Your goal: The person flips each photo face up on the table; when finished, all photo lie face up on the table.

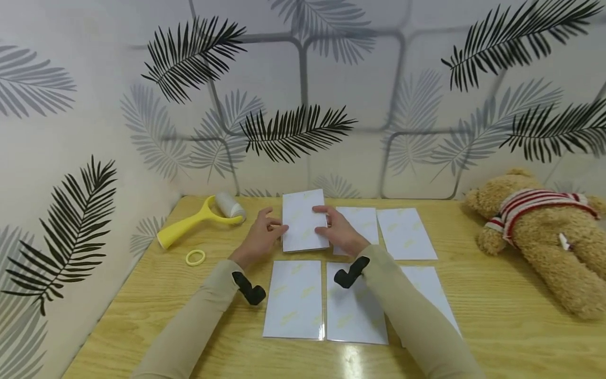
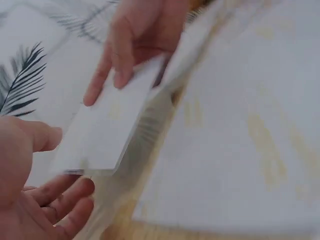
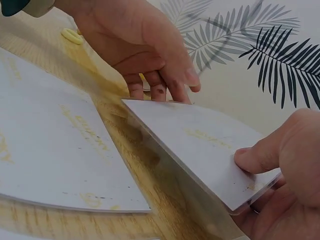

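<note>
A white card [image 1: 304, 221] with faint yellow print is lifted off the table, tilted, at the back of the layout. My right hand [image 1: 342, 231] pinches its right side; in the right wrist view the thumb presses the top face and fingers are beneath. My left hand [image 1: 259, 235] is at the card's left edge. In the right wrist view the left fingers [image 3: 157, 90] are by the far edge, the thumb raised above it; whether they touch is unclear. Nearer me lie similar white cards [image 1: 297, 300], with more [image 1: 407, 234] to the right, partly covered by my right arm.
At the back left lies a yellow forked handle [image 1: 191, 223] with a pale cylinder [image 1: 229, 205] at its fork. A yellow ring [image 1: 195, 257] is near it. A teddy bear [image 1: 544, 237] in a striped top lies at the right. Behind the wooden table [image 1: 511, 337] stands a leaf-patterned wall.
</note>
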`<action>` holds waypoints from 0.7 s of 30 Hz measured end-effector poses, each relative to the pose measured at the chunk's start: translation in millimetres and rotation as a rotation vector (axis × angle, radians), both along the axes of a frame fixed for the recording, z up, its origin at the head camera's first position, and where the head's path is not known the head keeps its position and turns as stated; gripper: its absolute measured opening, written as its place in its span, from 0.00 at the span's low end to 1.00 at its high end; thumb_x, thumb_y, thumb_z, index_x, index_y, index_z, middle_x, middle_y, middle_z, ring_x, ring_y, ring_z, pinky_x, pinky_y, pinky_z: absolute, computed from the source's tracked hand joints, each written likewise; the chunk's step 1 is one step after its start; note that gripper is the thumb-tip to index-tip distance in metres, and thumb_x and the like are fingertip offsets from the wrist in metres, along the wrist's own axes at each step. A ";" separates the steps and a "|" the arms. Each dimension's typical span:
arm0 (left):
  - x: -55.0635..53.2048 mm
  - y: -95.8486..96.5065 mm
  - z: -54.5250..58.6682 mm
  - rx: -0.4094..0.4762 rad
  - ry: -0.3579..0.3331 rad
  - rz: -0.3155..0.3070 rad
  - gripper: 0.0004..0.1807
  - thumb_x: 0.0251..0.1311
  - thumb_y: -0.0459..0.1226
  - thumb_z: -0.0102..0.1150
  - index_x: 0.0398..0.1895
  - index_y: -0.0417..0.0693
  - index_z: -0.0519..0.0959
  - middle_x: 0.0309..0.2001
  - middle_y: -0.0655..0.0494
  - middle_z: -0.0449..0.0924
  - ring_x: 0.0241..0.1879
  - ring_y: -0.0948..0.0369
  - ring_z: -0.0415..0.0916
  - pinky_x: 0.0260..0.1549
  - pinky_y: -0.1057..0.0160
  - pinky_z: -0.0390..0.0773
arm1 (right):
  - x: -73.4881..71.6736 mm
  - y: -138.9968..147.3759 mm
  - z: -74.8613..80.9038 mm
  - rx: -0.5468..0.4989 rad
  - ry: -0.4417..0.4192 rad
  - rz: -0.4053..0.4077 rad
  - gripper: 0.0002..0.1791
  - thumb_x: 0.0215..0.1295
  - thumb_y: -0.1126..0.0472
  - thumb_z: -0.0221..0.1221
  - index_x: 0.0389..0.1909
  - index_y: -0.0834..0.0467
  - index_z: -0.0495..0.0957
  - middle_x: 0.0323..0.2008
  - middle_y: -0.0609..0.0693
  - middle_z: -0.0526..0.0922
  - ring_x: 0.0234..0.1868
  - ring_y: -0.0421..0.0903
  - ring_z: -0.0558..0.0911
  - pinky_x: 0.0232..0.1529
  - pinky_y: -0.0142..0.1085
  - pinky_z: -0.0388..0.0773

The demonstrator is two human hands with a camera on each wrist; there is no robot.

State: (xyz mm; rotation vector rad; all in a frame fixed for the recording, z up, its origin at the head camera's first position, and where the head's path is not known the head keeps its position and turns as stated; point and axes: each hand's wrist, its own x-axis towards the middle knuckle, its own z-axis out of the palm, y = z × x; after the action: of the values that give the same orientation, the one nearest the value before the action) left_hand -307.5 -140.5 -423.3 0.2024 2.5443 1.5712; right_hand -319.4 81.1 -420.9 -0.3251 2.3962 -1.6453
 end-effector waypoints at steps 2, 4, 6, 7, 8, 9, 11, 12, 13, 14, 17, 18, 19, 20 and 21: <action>-1.0 0.8 0.3 0.142 -0.028 0.073 0.38 0.67 0.37 0.55 0.74 0.39 0.49 0.58 0.39 0.73 0.46 0.54 0.76 0.46 0.61 0.76 | -0.9 0.2 0.7 -0.010 0.013 0.012 0.31 0.65 0.69 0.56 0.69 0.54 0.63 0.68 0.59 0.63 0.64 0.56 0.68 0.64 0.49 0.65; -1.5 1.9 0.1 0.250 -0.075 0.129 0.34 0.67 0.35 0.55 0.73 0.40 0.53 0.55 0.41 0.75 0.42 0.59 0.75 0.42 0.67 0.75 | -1.1 -0.3 1.6 -0.013 0.015 0.021 0.31 0.65 0.68 0.56 0.69 0.55 0.63 0.69 0.59 0.62 0.64 0.57 0.67 0.64 0.50 0.65; -1.3 2.7 -0.2 0.325 -0.118 0.140 0.32 0.67 0.33 0.54 0.72 0.42 0.57 0.53 0.43 0.75 0.41 0.62 0.74 0.39 0.70 0.74 | -0.4 -1.7 3.1 -0.016 0.002 0.021 0.30 0.66 0.67 0.56 0.69 0.54 0.62 0.68 0.59 0.63 0.62 0.56 0.69 0.62 0.48 0.66; -1.2 3.0 -0.4 0.349 -0.133 0.133 0.31 0.67 0.32 0.53 0.72 0.42 0.58 0.52 0.43 0.74 0.41 0.62 0.74 0.39 0.70 0.73 | 0.0 -2.5 3.7 -0.014 -0.005 0.016 0.30 0.66 0.67 0.56 0.69 0.54 0.63 0.68 0.58 0.64 0.60 0.56 0.70 0.61 0.47 0.67; -0.9 3.3 -0.5 0.371 -0.151 0.126 0.30 0.68 0.31 0.52 0.72 0.44 0.59 0.51 0.45 0.74 0.40 0.63 0.74 0.38 0.71 0.74 | 0.4 -3.4 4.2 -0.011 -0.014 0.009 0.30 0.66 0.67 0.56 0.68 0.53 0.63 0.66 0.59 0.65 0.59 0.55 0.71 0.59 0.46 0.68; -0.6 3.5 -0.7 0.388 -0.163 0.115 0.29 0.68 0.30 0.51 0.72 0.45 0.59 0.50 0.46 0.74 0.40 0.63 0.74 0.38 0.70 0.74 | 0.3 -4.4 4.2 -0.008 -0.023 0.003 0.30 0.66 0.67 0.56 0.68 0.53 0.63 0.65 0.59 0.66 0.57 0.54 0.72 0.58 0.45 0.69; -0.3 3.7 -0.7 0.423 -0.170 0.100 0.29 0.68 0.29 0.49 0.71 0.47 0.59 0.49 0.47 0.74 0.39 0.63 0.75 0.37 0.70 0.75 | 0.3 -6.2 4.2 0.014 -0.026 -0.011 0.30 0.66 0.67 0.56 0.68 0.54 0.63 0.65 0.59 0.67 0.56 0.54 0.72 0.57 0.44 0.69; 0.1 3.9 0.0 0.441 -0.168 0.095 0.29 0.68 0.29 0.49 0.71 0.48 0.59 0.48 0.48 0.75 0.38 0.63 0.75 0.36 0.69 0.75 | 0.2 -7.1 4.2 0.027 -0.026 -0.018 0.29 0.66 0.67 0.57 0.68 0.54 0.63 0.65 0.59 0.67 0.56 0.54 0.71 0.57 0.44 0.69; 0.5 4.2 0.7 0.458 -0.169 0.096 0.29 0.68 0.29 0.49 0.71 0.49 0.59 0.47 0.50 0.75 0.37 0.64 0.76 0.35 0.69 0.75 | 0.2 -7.9 4.2 0.038 -0.030 -0.026 0.29 0.66 0.66 0.57 0.68 0.54 0.64 0.65 0.59 0.67 0.57 0.54 0.71 0.57 0.45 0.69; 1.0 4.5 1.8 0.474 -0.169 0.096 0.29 0.68 0.30 0.49 0.71 0.49 0.60 0.46 0.51 0.75 0.36 0.64 0.76 0.34 0.69 0.75 | 0.1 -8.6 4.2 0.046 -0.029 -0.031 0.29 0.66 0.66 0.57 0.68 0.54 0.64 0.65 0.60 0.66 0.59 0.55 0.70 0.58 0.46 0.69; 2.4 5.7 5.5 0.517 -0.167 0.080 0.29 0.68 0.29 0.49 0.72 0.50 0.59 0.42 0.54 0.75 0.33 0.65 0.77 0.33 0.69 0.76 | 0.2 -9.5 4.1 0.088 -0.019 -0.050 0.28 0.66 0.64 0.57 0.67 0.54 0.66 0.67 0.61 0.63 0.62 0.57 0.67 0.61 0.48 0.67; 3.1 6.1 6.7 0.532 -0.169 0.071 0.30 0.68 0.29 0.48 0.72 0.49 0.59 0.42 0.54 0.75 0.33 0.65 0.77 0.33 0.69 0.77 | 0.3 -9.6 4.0 0.100 -0.024 -0.054 0.28 0.66 0.62 0.57 0.67 0.54 0.66 0.66 0.62 0.62 0.62 0.57 0.67 0.61 0.49 0.67; 3.5 6.6 7.5 0.540 -0.171 0.069 0.30 0.67 0.29 0.49 0.72 0.50 0.59 0.42 0.55 0.74 0.32 0.65 0.77 0.32 0.69 0.76 | 0.7 -9.6 4.3 0.108 -0.030 -0.053 0.27 0.66 0.61 0.57 0.66 0.54 0.67 0.67 0.63 0.59 0.63 0.58 0.67 0.62 0.49 0.67; 4.0 7.1 8.4 0.547 -0.170 0.059 0.30 0.67 0.29 0.49 0.72 0.49 0.58 0.43 0.54 0.74 0.32 0.64 0.77 0.32 0.68 0.77 | 1.2 -9.7 4.6 0.116 -0.040 -0.048 0.27 0.67 0.59 0.57 0.66 0.54 0.67 0.67 0.63 0.56 0.63 0.58 0.66 0.62 0.49 0.67; 4.6 7.5 9.2 0.550 -0.169 0.051 0.31 0.67 0.29 0.49 0.72 0.49 0.58 0.44 0.53 0.74 0.32 0.65 0.78 0.32 0.68 0.77 | 1.8 -9.7 5.0 0.124 -0.051 -0.040 0.27 0.67 0.58 0.56 0.66 0.54 0.67 0.67 0.64 0.53 0.62 0.58 0.66 0.61 0.49 0.67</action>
State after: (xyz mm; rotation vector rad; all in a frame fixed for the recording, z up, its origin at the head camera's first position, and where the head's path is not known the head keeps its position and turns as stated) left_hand -302.9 -133.0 -414.1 0.0570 1.9573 2.1716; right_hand -317.6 71.3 -415.9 -0.2126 2.4683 -1.4933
